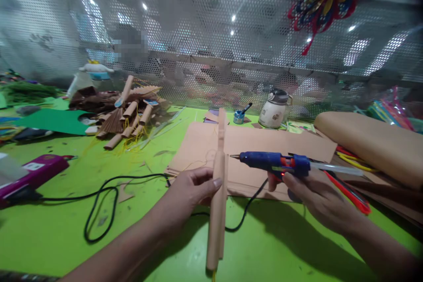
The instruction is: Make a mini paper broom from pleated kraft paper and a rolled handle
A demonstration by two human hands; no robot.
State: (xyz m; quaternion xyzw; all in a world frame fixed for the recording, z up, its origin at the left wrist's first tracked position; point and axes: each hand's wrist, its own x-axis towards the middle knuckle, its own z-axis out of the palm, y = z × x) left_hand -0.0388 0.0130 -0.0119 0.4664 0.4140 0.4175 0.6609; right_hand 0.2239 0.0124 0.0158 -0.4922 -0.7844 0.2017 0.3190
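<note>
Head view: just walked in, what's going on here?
A person's left hand holds a long, rolled brown paper tube, thumb across it, with yellow string at its near end. The right hand grips a blue glue gun with a clear stick in its rear; its pointed metal nozzle aims at the tube's right edge. Flat brown sheets lie beyond on the bright green tabletop; smaller brown tubes are piled at left.

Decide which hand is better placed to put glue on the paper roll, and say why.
Probably the right hand: it holds the glue gun, its nozzle close to the paper roll, which the left hand grips.
</note>
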